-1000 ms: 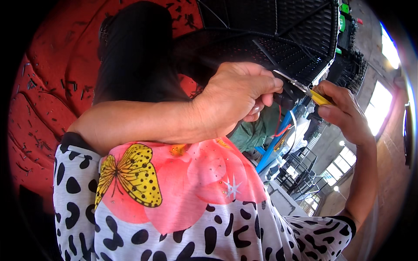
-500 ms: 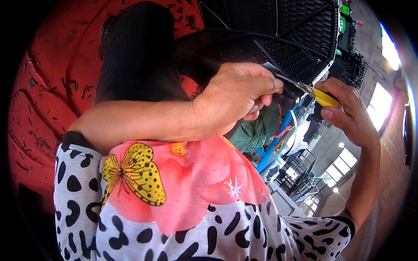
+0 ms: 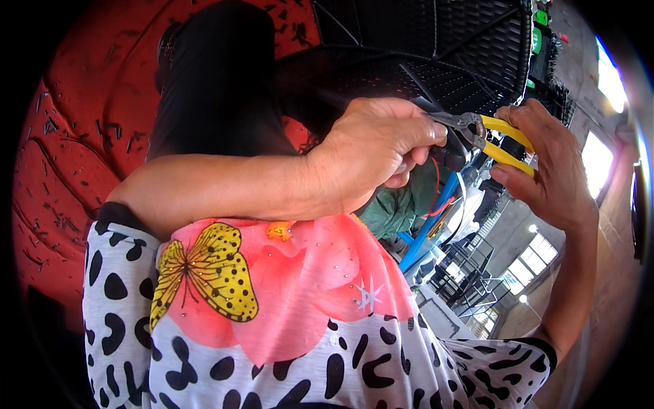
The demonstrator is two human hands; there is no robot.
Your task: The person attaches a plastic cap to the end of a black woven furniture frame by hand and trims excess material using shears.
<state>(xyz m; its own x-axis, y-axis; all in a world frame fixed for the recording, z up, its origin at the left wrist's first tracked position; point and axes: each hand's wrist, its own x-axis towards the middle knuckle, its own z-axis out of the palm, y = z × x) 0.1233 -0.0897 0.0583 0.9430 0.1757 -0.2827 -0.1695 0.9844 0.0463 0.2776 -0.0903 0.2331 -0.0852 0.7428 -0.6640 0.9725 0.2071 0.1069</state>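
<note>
Nearest is a white shirt [image 3: 272,327] with black blotches, a pink flower and 1 yellow butterfly. The left hand [image 3: 375,146] is above its upper edge, the forearm lying across the body; thumb and fingers are pinched together, and I cannot tell what sits between them. The right hand [image 3: 548,163] is clamped on 1 pair of pliers [image 3: 470,123], its 2 yellow handles spread apart around a small spring. The pliers are between the 2 hands, their tips right at the left thumb. Farther out, a dark trouser leg [image 3: 214,95] stretches over a red floor covering [image 3: 75,170] strewn with black scraps. Past the hands are a green cloth [image 3: 392,215], a blue bar [image 3: 429,228] and a black woven panel [image 3: 480,75]. Farthest are bright windows [image 3: 595,160] in a grey wall.
</note>
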